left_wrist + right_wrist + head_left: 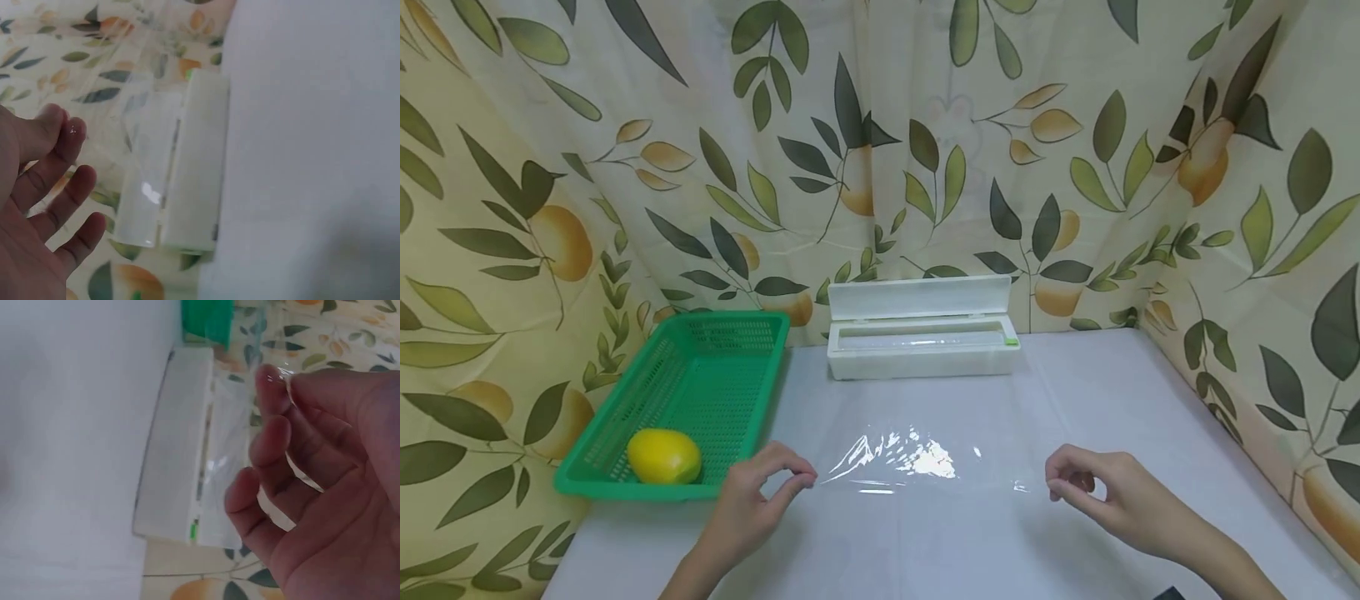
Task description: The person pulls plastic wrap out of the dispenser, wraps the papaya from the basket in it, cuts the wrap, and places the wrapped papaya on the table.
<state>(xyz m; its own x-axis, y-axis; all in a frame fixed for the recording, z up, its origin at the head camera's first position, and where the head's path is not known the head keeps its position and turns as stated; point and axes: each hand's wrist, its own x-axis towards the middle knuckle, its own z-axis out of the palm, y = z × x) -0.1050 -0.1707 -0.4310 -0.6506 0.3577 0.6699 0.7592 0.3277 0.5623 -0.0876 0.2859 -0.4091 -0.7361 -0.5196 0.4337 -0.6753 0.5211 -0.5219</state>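
A sheet of clear cling film (917, 457) stretches between both hands above the white table, shiny and slightly wrinkled. My left hand (758, 500) pinches its left corner between thumb and index finger; in the left wrist view the other fingers of that hand (50, 187) are loosely bent. At the right corner, my right hand (1116, 497) pinches the film with thumb and index finger, and the right wrist view shows film at the fingertips (273, 387). Behind the film stands a white cling film dispenser (922, 362), lid raised, with a roll inside and a green slider (1011, 342) at its right end.
A green plastic basket (767, 400) stands left of the film, close to my left hand. One smooth yellow fruit (664, 457) lies in its near end. Patterned leaf-and-fruit cloth (925, 125) hangs around the back and sides of the white table (970, 550).
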